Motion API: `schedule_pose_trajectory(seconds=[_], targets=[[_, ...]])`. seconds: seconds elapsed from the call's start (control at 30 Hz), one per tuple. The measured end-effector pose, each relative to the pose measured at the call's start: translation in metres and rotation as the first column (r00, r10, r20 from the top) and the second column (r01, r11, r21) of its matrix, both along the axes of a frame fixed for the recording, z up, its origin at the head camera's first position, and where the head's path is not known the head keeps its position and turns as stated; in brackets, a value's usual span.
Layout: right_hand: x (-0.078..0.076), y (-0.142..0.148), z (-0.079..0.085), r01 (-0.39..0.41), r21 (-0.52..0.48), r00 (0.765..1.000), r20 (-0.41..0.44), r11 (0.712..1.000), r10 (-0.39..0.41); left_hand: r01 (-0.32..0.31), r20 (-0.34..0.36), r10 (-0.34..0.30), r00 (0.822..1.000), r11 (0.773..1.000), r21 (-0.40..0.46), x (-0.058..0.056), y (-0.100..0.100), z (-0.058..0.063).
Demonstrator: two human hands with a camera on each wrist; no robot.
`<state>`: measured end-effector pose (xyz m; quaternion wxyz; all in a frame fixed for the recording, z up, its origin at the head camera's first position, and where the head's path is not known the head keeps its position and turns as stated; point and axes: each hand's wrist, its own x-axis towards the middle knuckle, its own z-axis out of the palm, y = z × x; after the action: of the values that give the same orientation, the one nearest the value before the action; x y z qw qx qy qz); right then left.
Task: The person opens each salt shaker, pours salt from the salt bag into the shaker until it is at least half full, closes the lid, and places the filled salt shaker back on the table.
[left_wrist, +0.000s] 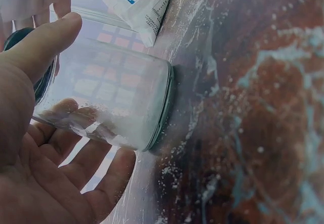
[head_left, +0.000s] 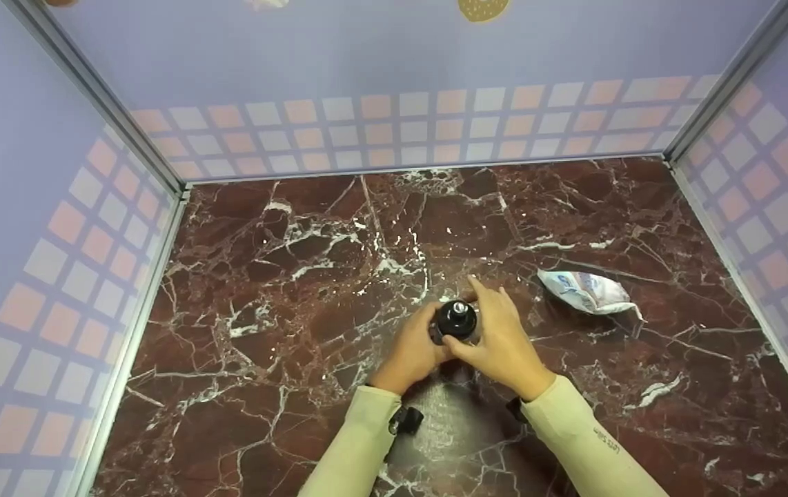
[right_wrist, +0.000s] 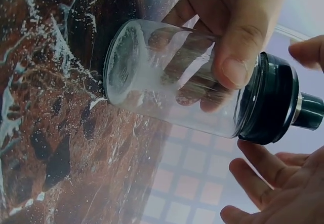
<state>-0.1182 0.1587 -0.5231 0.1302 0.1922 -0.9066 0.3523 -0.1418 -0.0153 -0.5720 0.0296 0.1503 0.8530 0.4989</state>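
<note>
A clear glass jar [right_wrist: 172,82] with a black lid [head_left: 456,319] stands upright on the table. White grains lie at its bottom. A metal-collared black knob tops the lid. My left hand [head_left: 411,348] holds the jar, thumb across the glass and fingers around the other side, as the left wrist view shows. My right hand [head_left: 504,338] is spread around the lid. In the right wrist view its fingers lie by the lid's rim and its thumb stands apart from the knob. To the right of the hands, a crumpled white pouch [head_left: 591,291] with blue print lies on the table.
The tabletop [head_left: 283,359] is dark red with a white-veined marble pattern. White grains are scattered beyond the jar and around its base. Lilac walls [head_left: 366,62] with pink and white squares enclose the left, back and right sides.
</note>
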Motion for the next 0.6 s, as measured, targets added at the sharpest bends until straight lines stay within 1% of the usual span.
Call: schedule_pose_trajectory(seconds=[0.07,0.27,0.33,0.5,0.6], targets=[[-0.0002,-0.0006,0.0,0.017,0.009,1.0,0.007,1.0,-0.017,0.003,-0.005,-0.003,1.0,1.0,-0.008,0.0001,0.0002,0.0006],[0.0002,-0.0006,-0.0009,0.043,0.018,0.999,0.002,0.999,-0.043,0.014,0.063,-0.013,0.998,1.0,-0.004,0.004,0.0005,0.0054],[0.0005,-0.0002,-0.0009,0.038,0.014,0.999,0.003,0.999,-0.038,0.018,0.073,-0.018,0.997,1.0,0.0,0.0052,0.0005,0.0064],[0.0005,0.0005,-0.0002,0.003,-0.008,1.0,0.0,1.0,-0.003,0.001,0.073,0.0,0.997,1.0,-0.015,0.0052,0.0006,0.0058],[-0.0004,0.0011,0.0,-0.021,-0.036,1.0,-0.007,0.999,0.021,-0.006,0.077,0.006,0.997,1.0,0.003,0.0039,0.0007,0.0043]])
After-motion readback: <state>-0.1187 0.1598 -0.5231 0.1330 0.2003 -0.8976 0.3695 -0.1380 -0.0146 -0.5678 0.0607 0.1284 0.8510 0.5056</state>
